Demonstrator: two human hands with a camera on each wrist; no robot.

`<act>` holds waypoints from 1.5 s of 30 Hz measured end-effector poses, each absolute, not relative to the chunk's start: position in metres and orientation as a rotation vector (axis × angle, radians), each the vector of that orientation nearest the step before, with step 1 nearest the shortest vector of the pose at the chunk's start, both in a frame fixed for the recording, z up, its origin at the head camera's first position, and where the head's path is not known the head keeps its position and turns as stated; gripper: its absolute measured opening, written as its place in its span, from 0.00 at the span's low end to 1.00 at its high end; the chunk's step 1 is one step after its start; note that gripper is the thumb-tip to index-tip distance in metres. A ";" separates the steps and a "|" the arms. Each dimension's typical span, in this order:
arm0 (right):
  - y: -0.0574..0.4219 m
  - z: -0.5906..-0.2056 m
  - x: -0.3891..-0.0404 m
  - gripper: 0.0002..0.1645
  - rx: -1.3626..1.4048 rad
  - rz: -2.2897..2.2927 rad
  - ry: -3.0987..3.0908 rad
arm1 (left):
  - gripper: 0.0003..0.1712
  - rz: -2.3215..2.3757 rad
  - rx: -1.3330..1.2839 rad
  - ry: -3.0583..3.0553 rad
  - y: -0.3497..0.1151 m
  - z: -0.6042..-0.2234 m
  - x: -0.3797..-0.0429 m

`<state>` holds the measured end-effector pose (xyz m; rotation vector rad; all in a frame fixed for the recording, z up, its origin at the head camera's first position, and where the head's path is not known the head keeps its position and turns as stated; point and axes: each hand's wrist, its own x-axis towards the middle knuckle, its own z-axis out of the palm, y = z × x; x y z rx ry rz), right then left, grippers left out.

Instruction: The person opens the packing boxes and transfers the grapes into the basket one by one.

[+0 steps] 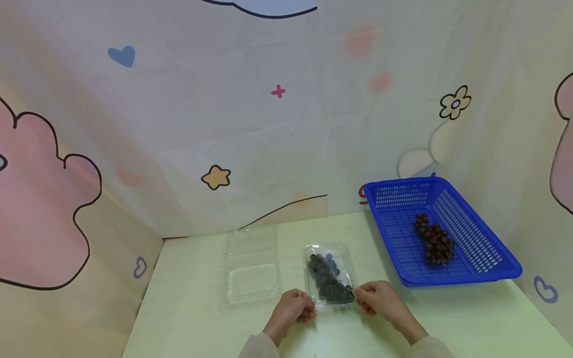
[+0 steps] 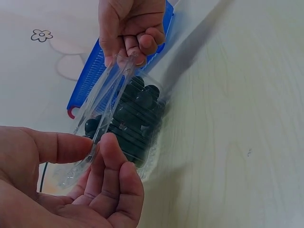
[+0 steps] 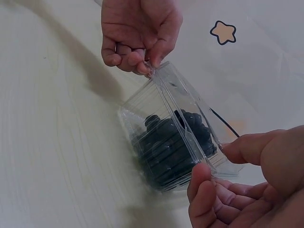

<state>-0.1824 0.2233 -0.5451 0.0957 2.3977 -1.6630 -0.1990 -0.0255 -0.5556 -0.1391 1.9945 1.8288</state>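
Dark grapes (image 1: 330, 286) are contained in a clear box (image 1: 344, 258); its near corners are finger-pinched by left hand (image 1: 292, 309) and right hand (image 1: 380, 301).

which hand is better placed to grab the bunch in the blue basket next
Probably the right hand: it is nearer the blue basket and bunch, while the left hand is farther off. Both pinch the clear container, so the right would need to release it.
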 end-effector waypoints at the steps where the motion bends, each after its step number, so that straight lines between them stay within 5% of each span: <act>1: 0.224 -0.545 -0.182 0.17 0.080 -1.661 2.396 | 0.06 1.825 -0.135 1.992 -0.026 -0.555 -0.198; 45: 0.234 -0.553 -0.151 0.18 0.024 -1.670 2.301 | 0.06 1.805 -0.066 1.963 -0.025 -0.559 -0.168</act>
